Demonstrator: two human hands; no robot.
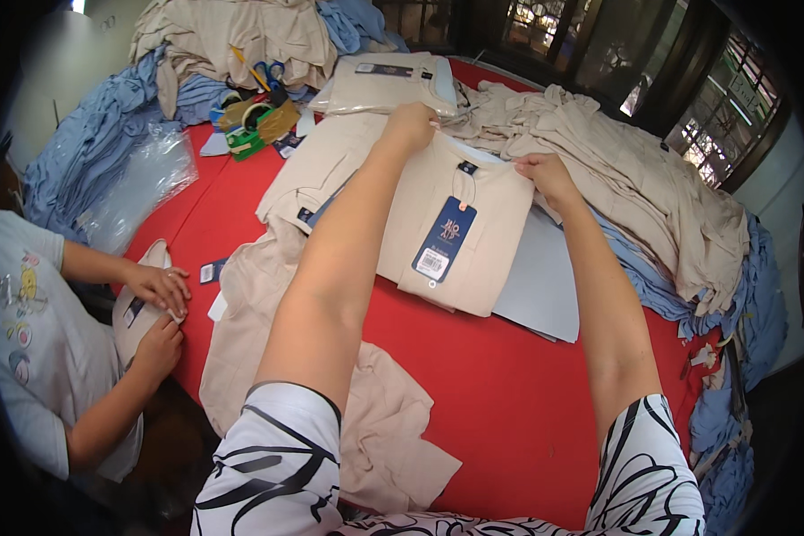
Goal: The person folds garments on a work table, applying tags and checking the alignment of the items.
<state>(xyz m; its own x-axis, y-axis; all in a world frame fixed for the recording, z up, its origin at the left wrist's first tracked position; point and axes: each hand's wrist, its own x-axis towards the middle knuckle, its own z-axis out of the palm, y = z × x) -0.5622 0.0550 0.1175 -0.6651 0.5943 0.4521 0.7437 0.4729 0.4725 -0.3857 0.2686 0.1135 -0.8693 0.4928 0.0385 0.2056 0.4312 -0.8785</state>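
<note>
My two arms stretch out over a red-covered table. My left hand (411,128) pinches one shoulder corner of a folded beige T-shirt (493,259), and my right hand (548,181) pinches the other. The neckline is on the far side, between my hands. A navy hang tag (444,239) on a loop lies over its front. Grey flat sheets (549,281) stick out from under its right side. Close by on the left, partly behind my left forearm, are other folded beige shirts (317,161) with a navy tag.
A loose beige garment (389,429) lies nearer me. Bagged folded shirts (375,89), a green tape dispenser (244,143) and clear bags (147,192) sit farther off. Beige (616,188) and blue (94,147) garment heaps ring the table. At left, a co-worker's hands (159,288) hold a tagged beige garment.
</note>
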